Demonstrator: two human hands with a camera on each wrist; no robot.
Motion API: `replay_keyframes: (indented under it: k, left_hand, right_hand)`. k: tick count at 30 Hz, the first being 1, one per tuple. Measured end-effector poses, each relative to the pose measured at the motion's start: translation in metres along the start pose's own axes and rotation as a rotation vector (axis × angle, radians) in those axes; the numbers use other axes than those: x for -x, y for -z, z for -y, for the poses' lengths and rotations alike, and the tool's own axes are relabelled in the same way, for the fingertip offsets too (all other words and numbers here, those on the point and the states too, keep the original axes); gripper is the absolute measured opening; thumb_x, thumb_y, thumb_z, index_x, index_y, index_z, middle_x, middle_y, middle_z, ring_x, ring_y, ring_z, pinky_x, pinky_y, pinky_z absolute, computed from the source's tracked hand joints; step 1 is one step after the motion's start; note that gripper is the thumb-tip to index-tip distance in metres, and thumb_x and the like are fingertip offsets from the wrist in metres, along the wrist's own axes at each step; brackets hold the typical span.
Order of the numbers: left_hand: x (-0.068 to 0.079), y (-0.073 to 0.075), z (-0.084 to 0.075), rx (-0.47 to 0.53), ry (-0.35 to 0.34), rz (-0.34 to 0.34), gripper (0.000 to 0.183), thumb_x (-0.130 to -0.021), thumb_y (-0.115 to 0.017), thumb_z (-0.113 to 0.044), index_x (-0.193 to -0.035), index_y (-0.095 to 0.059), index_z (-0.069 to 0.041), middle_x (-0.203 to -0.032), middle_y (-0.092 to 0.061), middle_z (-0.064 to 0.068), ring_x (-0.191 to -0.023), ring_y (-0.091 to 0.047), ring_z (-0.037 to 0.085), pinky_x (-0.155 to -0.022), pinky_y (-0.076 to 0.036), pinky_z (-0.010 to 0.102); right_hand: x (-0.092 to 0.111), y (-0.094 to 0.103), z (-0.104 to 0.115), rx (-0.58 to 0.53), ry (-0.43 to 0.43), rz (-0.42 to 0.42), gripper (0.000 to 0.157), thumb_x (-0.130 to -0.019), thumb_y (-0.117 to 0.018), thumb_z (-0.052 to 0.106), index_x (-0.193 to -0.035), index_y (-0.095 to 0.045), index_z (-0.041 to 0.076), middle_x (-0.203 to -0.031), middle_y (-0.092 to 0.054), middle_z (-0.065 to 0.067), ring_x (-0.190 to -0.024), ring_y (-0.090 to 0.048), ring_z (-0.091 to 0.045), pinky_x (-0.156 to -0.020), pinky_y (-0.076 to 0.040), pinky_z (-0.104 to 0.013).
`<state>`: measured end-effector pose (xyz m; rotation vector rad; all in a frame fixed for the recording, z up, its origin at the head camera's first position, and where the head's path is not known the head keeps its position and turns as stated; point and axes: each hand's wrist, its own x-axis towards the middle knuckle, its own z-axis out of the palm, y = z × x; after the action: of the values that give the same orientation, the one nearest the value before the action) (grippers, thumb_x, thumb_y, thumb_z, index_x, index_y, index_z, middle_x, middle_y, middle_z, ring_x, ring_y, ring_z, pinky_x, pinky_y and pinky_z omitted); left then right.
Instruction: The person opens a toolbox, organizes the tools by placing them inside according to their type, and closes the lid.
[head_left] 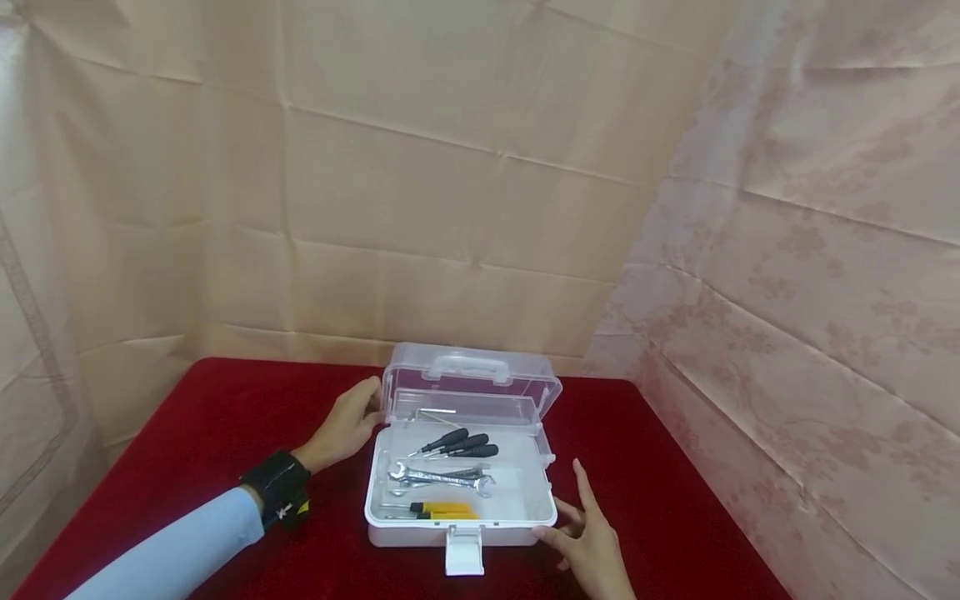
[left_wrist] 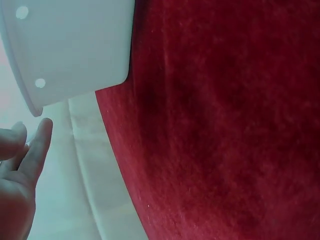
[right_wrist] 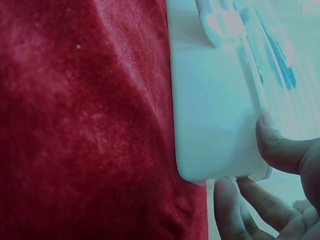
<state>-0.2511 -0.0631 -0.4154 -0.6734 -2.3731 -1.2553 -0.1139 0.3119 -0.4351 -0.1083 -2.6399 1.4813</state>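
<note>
A white toolbox (head_left: 506, 533) stands on the red cloth with its clear lid (head_left: 517, 385) raised and leaning back. My left hand (head_left: 348, 425) holds the lid's left edge between thumb and fingers; the left wrist view catches these fingers (left_wrist: 37, 155) beside the box's back corner. At the front right corner, my right hand (head_left: 592, 542) grips the box, its thumb (right_wrist: 270, 140) at the front rim and other fingers against the side. Inside lie black-handled screwdrivers (head_left: 472, 451), silver wrenches (head_left: 442, 477), yellow-handled screwdrivers (head_left: 446, 507) and L-shaped hex keys (head_left: 438, 414).
A white latch (head_left: 464, 552) hangs down at the box's front. The lid carries a white handle (head_left: 467, 365). Red cloth (head_left: 247, 417) covers the table. A beige curtain (head_left: 450, 183) hangs behind, with a floral one (head_left: 810, 292) on the right.
</note>
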Motion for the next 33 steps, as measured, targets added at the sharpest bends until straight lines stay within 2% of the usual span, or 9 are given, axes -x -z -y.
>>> replay_keyframes:
  k: [4,11,15,18,22,26,33]
  left_hand:
    - [0.002,0.002,0.0,-0.022,-0.02,0.011,0.031,-0.086,-0.071,-0.001,-0.104,-0.052,-0.018,-0.096,-0.055,-0.005,-0.087,-0.054,0.015,-0.075,-0.05,0.028]
    - [0.01,0.006,0.0,-0.026,-0.06,0.035,0.032,-0.082,-0.072,0.003,-0.095,-0.051,-0.018,-0.088,-0.053,-0.006,-0.082,-0.053,0.015,-0.071,-0.05,0.026]
    - [0.014,0.006,0.002,-0.034,-0.125,0.027,0.039,-0.079,-0.072,0.009,-0.095,-0.051,-0.019,-0.089,-0.053,-0.007,-0.084,-0.055,0.013,-0.076,-0.051,0.025]
    - [0.016,0.005,0.004,-0.045,-0.149,0.014,0.041,-0.079,-0.074,0.006,-0.099,-0.053,-0.022,-0.094,-0.055,-0.01,-0.088,-0.057,0.01,-0.08,-0.05,0.024]
    - [0.019,0.008,0.005,-0.048,-0.143,0.017,0.038,-0.079,-0.077,-0.001,-0.102,-0.058,-0.025,-0.098,-0.06,-0.011,-0.09,-0.062,0.006,-0.08,-0.05,0.022]
    - [0.02,0.012,0.005,-0.08,-0.189,0.058,0.036,-0.078,-0.078,-0.003,-0.103,-0.062,-0.023,-0.097,-0.062,-0.01,-0.089,-0.065,0.005,-0.078,-0.05,0.02]
    - [0.015,0.024,0.004,-0.128,-0.279,0.194,0.033,-0.08,-0.078,-0.007,-0.105,-0.062,-0.02,-0.097,-0.061,-0.01,-0.09,-0.064,0.004,-0.078,-0.049,0.019]
  right_hand:
    - [-0.001,0.001,-0.001,0.002,0.008,0.006,0.124,-0.067,-0.086,0.028,-0.158,-0.003,0.041,-0.13,-0.058,-0.022,-0.067,-0.063,-0.021,-0.051,-0.051,-0.035]
    - [-0.004,0.003,-0.002,0.018,-0.003,0.017,0.124,-0.066,-0.086,0.031,-0.157,-0.004,0.043,-0.128,-0.059,-0.022,-0.071,-0.066,-0.018,-0.058,-0.052,-0.032]
    - [-0.005,0.006,0.001,0.041,0.018,0.023,0.123,-0.066,-0.086,0.034,-0.156,-0.003,0.046,-0.127,-0.06,-0.021,-0.071,-0.065,-0.017,-0.059,-0.052,-0.031]
    - [-0.006,0.007,0.002,0.087,0.029,0.02,0.123,-0.067,-0.085,0.037,-0.156,-0.001,0.046,-0.125,-0.062,-0.018,-0.071,-0.063,-0.015,-0.063,-0.051,-0.028]
    - [-0.006,0.007,0.002,0.145,0.034,0.013,0.121,-0.068,-0.084,0.039,-0.156,-0.001,0.046,-0.125,-0.063,-0.016,-0.071,-0.061,-0.013,-0.067,-0.05,-0.028]
    - [-0.004,0.005,0.0,0.166,0.042,0.011,0.115,-0.069,-0.083,0.041,-0.156,-0.008,0.045,-0.127,-0.062,-0.015,-0.072,-0.06,-0.014,-0.068,-0.051,-0.029]
    - [-0.003,0.005,-0.002,0.164,0.085,0.003,0.107,-0.069,-0.083,0.039,-0.157,-0.021,0.039,-0.125,-0.063,-0.015,-0.074,-0.062,-0.013,-0.066,-0.05,-0.027]
